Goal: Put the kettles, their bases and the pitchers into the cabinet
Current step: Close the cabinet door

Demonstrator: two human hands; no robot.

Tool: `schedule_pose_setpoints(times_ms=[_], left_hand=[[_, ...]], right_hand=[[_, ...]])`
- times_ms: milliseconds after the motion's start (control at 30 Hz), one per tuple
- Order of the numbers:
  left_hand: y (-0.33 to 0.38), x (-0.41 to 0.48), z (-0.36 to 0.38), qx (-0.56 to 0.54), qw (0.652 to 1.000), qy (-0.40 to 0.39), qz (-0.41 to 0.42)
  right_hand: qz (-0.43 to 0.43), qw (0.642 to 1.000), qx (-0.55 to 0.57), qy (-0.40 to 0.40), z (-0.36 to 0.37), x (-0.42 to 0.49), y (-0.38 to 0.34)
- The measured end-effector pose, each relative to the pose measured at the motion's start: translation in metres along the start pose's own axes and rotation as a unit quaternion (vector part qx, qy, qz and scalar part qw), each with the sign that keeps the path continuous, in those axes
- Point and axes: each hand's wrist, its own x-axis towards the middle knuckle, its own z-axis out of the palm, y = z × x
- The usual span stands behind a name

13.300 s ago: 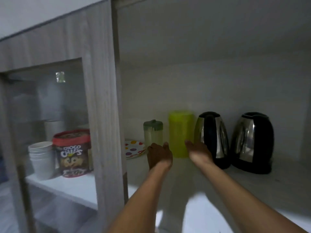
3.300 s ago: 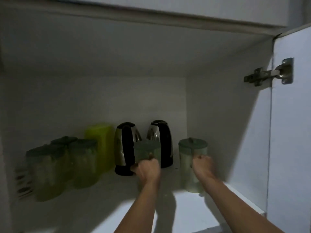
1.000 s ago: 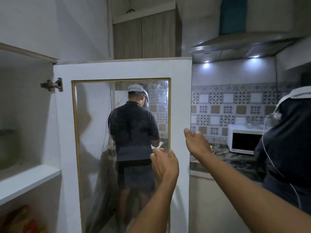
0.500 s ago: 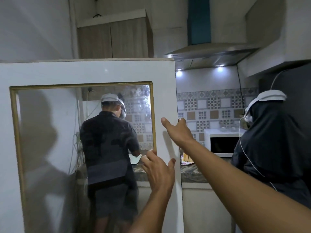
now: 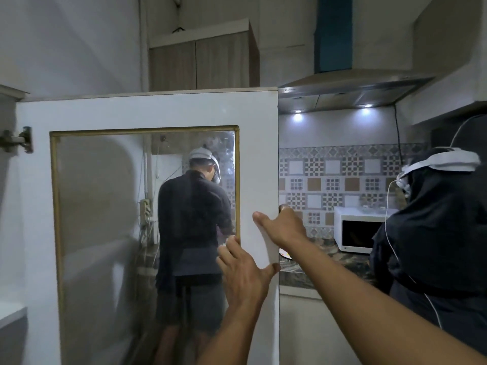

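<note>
Two hands at door (image 5: 163, 111): left hand (image 5: 243, 275) spread flat on panel, gripping nothing | right hand (image 5: 283, 227) hooked round free edge, fingers hidden | kettles, pitchers out of view | risk: fingers pinched as it shuts, or swing strikes person (image 5: 437, 227) beside it.

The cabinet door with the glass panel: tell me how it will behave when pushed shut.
The cabinet door hangs on a hinge, so it should swing stiffly rather than flex. Its glass pane is probably fragile, so push on the white frame, where the right hand grips the free edge and the left hand rests.
</note>
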Motion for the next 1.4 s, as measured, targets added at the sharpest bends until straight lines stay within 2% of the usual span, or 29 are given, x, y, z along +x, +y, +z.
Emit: schedule_pose_setpoints(times_ms=[233, 300, 433, 533, 633, 733, 867, 967, 1133, 1267, 1400], left_hand=[[0.013, -0.081, -0.058, 0.01, 1.0, 0.016, -0.009], [0.015, -0.099, -0.077, 0.03, 0.999, 0.017, -0.012], [0.017, -0.123, -0.119, 0.045, 0.998, 0.046, -0.026], [0.012, -0.138, -0.15, 0.051, 0.994, 0.087, -0.051], [0.003, -0.153, -0.192, 0.026, 0.991, 0.108, -0.071], [-0.008, -0.173, -0.247, 0.018, 0.993, 0.109, -0.051], [-0.023, -0.195, -0.331, 0.051, 0.989, 0.133, -0.036], [-0.044, -0.198, -0.39, 0.1, 0.973, 0.195, -0.076], [-0.09, -0.205, -0.474, 0.131, 0.945, 0.229, -0.194], [-0.111, -0.193, -0.521, 0.145, 0.926, 0.219, -0.272], [-0.143, -0.178, -0.551, 0.157, 0.912, 0.226, -0.302]], right_hand=[[-0.049, 0.997, 0.03, -0.043, -0.025, -0.081, -0.007], [-0.064, 0.994, 0.068, -0.064, -0.034, -0.101, -0.021], [-0.104, 0.974, 0.191, -0.058, -0.057, -0.138, -0.079], [-0.146, 0.959, 0.238, -0.046, -0.068, -0.166, -0.122], [-0.196, 0.948, 0.246, -0.043, -0.07, -0.204, -0.158], [-0.249, 0.935, 0.249, -0.042, -0.057, -0.248, -0.187], [-0.295, 0.918, 0.257, -0.067, -0.026, -0.311, -0.226], [-0.361, 0.896, 0.234, -0.108, -0.007, -0.359, -0.255], [-0.47, 0.85, 0.17, -0.169, 0.029, -0.417, -0.302], [-0.523, 0.828, 0.046, -0.2, 0.065, -0.441, -0.341], [-0.538, 0.796, -0.09, -0.263, 0.096, -0.447, -0.383]])
